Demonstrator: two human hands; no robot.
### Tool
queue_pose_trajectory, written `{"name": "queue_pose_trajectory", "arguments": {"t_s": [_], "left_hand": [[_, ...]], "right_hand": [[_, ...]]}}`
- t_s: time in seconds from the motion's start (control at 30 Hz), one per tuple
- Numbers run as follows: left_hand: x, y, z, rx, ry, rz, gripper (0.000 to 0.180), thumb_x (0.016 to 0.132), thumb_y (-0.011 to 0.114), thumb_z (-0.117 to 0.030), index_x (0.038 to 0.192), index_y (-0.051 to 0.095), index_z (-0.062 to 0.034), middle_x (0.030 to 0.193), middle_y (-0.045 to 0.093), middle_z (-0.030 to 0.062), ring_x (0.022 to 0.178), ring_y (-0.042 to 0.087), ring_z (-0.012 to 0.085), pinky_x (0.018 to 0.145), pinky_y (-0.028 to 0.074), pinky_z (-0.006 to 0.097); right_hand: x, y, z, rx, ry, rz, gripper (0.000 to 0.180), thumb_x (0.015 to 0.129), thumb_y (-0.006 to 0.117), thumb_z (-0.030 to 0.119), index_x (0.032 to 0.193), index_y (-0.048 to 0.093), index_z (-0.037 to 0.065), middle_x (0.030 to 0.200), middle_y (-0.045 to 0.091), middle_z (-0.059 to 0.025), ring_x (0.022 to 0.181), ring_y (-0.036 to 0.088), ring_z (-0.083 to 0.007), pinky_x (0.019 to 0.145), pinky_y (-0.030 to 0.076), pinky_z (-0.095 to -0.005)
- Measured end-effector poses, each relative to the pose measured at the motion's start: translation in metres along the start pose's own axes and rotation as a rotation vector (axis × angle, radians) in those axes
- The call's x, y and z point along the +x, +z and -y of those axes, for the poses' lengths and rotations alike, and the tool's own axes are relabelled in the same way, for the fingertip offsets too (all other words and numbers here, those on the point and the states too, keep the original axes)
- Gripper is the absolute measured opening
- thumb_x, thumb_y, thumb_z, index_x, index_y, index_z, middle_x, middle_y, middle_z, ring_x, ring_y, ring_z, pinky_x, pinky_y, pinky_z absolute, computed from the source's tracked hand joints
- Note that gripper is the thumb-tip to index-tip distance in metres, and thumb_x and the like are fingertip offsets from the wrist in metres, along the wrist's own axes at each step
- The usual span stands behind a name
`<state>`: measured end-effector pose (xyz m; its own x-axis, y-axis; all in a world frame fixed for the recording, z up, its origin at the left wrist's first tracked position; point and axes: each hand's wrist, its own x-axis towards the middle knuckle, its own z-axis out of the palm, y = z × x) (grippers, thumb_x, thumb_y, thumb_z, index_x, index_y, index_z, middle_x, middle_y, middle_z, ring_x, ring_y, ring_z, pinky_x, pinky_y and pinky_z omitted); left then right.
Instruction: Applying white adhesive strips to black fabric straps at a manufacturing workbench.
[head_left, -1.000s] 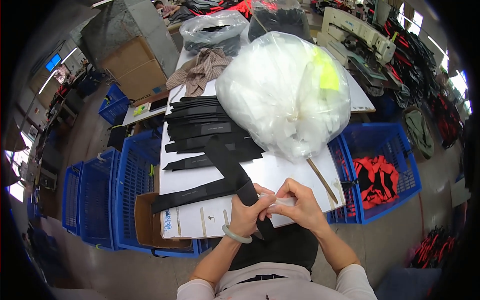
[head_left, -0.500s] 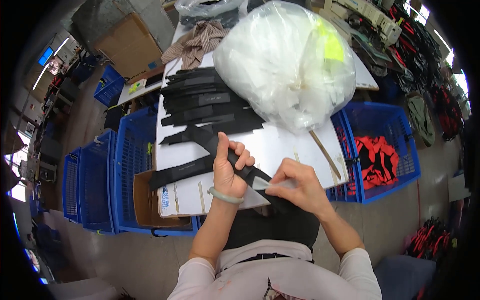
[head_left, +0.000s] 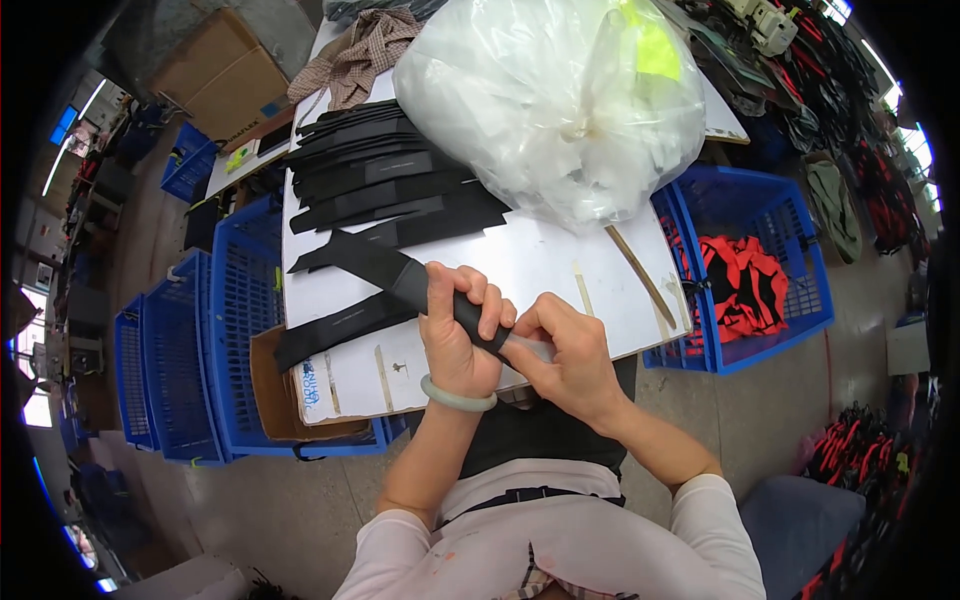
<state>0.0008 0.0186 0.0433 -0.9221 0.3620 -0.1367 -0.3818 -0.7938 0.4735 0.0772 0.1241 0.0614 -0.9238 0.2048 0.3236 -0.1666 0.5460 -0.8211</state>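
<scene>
Black strip (head_left: 385, 268) at the counter's (head_left: 545, 258) near edge looks light, soft and floppy, best held close to its near end; left hand (head_left: 462, 340) fingers wrap it, right hand (head_left: 568, 358) fingers pinch a white piece (head_left: 537, 347).

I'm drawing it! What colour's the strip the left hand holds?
The held strip is black, clearest in head view.

Blue lettering (head_left: 310, 386) marks the near left corner of the white tabletop (head_left: 540, 258); dark lettering (head_left: 243, 132) stands on 1 far left cardboard box (head_left: 215, 75); tiny pale print (head_left: 391, 166) dots the black strips (head_left: 365, 187).
</scene>
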Motion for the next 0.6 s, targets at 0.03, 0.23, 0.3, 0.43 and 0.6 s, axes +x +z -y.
{"name": "queue_pose_trajectory", "arguments": {"t_s": [0.03,0.23,0.3,0.43,0.6], "left_hand": [[0.000,0.000,-0.001,-0.020,0.000,-0.014,0.041,0.093,0.057,-0.046,0.078,0.052,-0.0084,0.070,0.044,0.0011,0.047,0.037,0.0103,0.052,0.039,0.028],[0.014,-0.010,-0.012,-0.272,-0.100,-0.085,0.043,0.091,0.061,-0.047,0.075,0.053,-0.0077,0.068,0.043,0.0014,0.047,0.034,0.0104,0.051,0.038,0.026],[0.013,-0.006,-0.006,-0.288,-0.123,-0.086,0.043,0.090,0.062,-0.047,0.075,0.053,-0.0078,0.067,0.043,0.0015,0.047,0.035,0.0105,0.051,0.038,0.026],[0.009,-0.006,0.001,-0.229,-0.156,-0.107,0.042,0.090,0.062,-0.048,0.074,0.053,-0.0098,0.066,0.043,0.0003,0.047,0.035,0.0108,0.051,0.038,0.027],[0.014,-0.008,-0.008,-0.356,-0.220,-0.106,0.041,0.090,0.061,-0.047,0.074,0.052,-0.0112,0.065,0.042,-0.0005,0.047,0.035,0.0108,0.051,0.036,0.027]], "right_hand": [[0.000,-0.002,0.000,0.001,0.001,0.003,0.026,0.072,0.077,0.011,0.077,0.053,0.002,0.073,0.057,-0.0102,0.060,0.059,-0.0248,0.054,0.046,-0.0334],[-0.009,-0.032,-0.001,-0.023,-0.069,0.145,0.021,0.074,0.076,0.003,0.079,0.056,0.001,0.084,0.061,-0.0100,0.056,0.055,-0.0160,0.049,0.043,-0.0266],[-0.008,-0.024,-0.004,-0.033,-0.158,0.096,0.020,0.075,0.076,0.003,0.080,0.057,0.001,0.084,0.061,-0.0102,0.056,0.056,-0.0170,0.049,0.043,-0.0275],[0.001,-0.009,-0.003,-0.036,-0.291,0.022,0.017,0.075,0.075,0.003,0.083,0.060,0.001,0.087,0.062,-0.0106,0.060,0.060,-0.0199,0.052,0.047,-0.0292],[-0.002,-0.011,-0.011,-0.031,-0.323,-0.002,0.014,0.075,0.072,0.001,0.085,0.062,0.000,0.085,0.059,-0.0099,0.066,0.061,-0.0233,0.057,0.050,-0.0327]]}}
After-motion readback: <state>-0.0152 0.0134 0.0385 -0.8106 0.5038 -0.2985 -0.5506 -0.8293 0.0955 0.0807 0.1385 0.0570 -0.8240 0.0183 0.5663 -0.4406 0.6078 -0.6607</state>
